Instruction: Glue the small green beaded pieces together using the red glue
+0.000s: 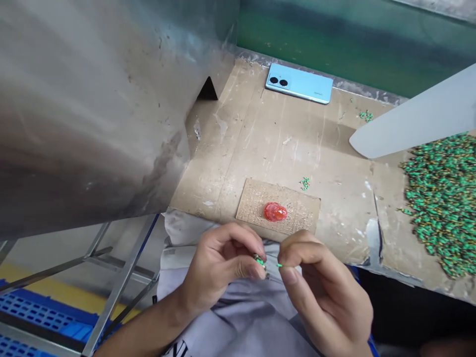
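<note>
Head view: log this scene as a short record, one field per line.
Left hand: pinching small green pieces
Right hand: pinching one green piece, apart from the left
Board: on the worktop, a shiny red lump on top
Pile: many green pieces, right side
Phone: light blue, back up, near the far edge

The place looked like a factory workshop, with a scuffed, cardboard-covered worktop [256,144], heaped small green parts [446,203] and a stained sheet-metal panel [89,114].
</note>
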`<state>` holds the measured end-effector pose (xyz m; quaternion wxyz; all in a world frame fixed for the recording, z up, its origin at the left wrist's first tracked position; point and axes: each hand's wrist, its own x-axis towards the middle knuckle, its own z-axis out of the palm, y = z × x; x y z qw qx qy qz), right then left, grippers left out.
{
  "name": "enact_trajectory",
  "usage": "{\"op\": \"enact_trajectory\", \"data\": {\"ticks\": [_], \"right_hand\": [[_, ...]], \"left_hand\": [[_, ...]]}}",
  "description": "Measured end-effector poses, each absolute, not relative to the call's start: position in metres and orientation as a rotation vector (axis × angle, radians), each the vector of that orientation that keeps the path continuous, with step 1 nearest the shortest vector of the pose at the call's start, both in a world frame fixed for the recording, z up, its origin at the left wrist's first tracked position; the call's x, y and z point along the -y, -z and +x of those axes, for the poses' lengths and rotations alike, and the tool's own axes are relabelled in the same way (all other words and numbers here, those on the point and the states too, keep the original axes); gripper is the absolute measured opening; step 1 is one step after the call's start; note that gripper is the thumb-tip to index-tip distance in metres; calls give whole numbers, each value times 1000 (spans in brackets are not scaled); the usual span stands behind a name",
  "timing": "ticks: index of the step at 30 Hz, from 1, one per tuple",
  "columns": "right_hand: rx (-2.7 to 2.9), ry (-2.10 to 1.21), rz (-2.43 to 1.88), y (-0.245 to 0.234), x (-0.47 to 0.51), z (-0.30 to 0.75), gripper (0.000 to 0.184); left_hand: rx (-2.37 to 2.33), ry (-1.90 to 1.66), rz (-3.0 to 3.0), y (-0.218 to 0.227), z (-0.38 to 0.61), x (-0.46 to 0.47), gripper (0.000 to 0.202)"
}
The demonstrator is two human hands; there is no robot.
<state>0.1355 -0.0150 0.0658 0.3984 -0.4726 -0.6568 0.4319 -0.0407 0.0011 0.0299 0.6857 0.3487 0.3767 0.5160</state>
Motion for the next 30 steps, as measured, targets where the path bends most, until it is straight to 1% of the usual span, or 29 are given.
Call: {"op": "enact_trajectory", "data": {"ticks": [4, 7, 14, 19, 23, 30], "right_hand": [[1615, -1132, -1162, -63, 13, 133, 15], [1569, -1193, -1159, -63, 14, 135, 14], [1484, -1336, -1213, -68, 14, 139, 11], [1399, -1470, -1269, -72, 12, 141, 11], [1351, -1558, -1304, -72, 12, 144, 12], [1323, -1652, -1308, -77, 8, 147, 16]], "left_hand": [[-788, -1210, 803, -33, -40, 0, 17], [-749, -1243, 862, -35, -40, 0, 12], [-803, -1203, 892, -39, -42, 1, 17], [-853, -1236, 1070, -38, -43, 2, 12], [-895, -1256, 1211, -35, -43, 3, 12], [-882, -1250, 1277, -33, -43, 3, 9]]}}
